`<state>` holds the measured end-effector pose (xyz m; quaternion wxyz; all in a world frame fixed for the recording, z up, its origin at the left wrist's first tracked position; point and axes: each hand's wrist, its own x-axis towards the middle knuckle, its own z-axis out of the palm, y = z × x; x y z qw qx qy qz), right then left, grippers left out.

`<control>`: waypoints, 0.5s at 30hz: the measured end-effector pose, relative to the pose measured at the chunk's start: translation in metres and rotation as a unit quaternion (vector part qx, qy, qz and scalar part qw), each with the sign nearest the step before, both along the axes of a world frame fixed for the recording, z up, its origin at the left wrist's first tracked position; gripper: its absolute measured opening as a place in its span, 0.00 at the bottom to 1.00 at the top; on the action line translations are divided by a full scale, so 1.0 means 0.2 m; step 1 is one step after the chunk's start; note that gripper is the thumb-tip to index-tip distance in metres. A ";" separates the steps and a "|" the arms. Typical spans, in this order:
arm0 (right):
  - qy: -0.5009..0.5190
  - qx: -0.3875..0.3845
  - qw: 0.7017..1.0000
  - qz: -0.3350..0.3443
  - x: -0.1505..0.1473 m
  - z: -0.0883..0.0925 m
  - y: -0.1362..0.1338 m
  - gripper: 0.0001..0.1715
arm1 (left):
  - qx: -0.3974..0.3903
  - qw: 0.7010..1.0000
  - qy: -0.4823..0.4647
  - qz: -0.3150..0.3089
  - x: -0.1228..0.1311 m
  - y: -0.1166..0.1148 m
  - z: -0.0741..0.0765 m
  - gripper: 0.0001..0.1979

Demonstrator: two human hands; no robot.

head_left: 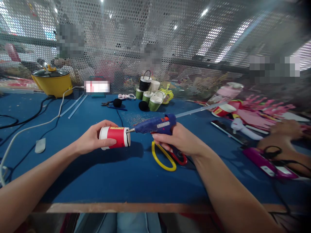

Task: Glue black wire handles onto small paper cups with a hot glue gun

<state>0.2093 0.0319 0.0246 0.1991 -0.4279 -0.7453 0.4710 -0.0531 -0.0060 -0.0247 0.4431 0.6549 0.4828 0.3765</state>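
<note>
My left hand (98,139) is closed around a small red and white paper cup (116,137), which lies sideways above the table. A thin black line runs along its right-hand end. In my right hand (178,137) is a blue hot glue gun (157,124), its metal nozzle touching or very near that end of the cup. A long clear glue stick (201,109) sticks out of the back of the gun. Under my right hand lie scissors with yellow and red handles (164,158), their blades mostly hidden.
Pliers (109,104), a black pompom (117,103) and several small green and white cups (155,102) stand farther back. A yellow electric pot (52,82) is at left. On the right are a phone (228,132), a purple power strip (269,163) and another person's arm (284,139).
</note>
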 end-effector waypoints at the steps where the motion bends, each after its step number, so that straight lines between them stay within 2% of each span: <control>1: -0.001 -0.001 1.000 -0.006 0.00 0.00 0.00 0.17 | 0.000 1.000 0.000 -0.001 0.00 0.00 0.00 0.25; 6: 0.010 0.001 0.999 -0.030 0.00 -0.02 0.02 0.17 | 0.000 1.000 0.000 -0.005 0.00 0.00 0.00 0.25; 11: 0.044 -0.015 0.999 -0.008 0.00 -0.03 0.02 0.17 | 0.000 1.000 -0.015 -0.003 -0.01 0.00 -0.01 0.25; 15: 0.023 -0.028 0.999 -0.005 0.00 -0.02 0.02 0.17 | 0.003 1.000 -0.026 -0.003 -0.01 0.00 -0.01 0.24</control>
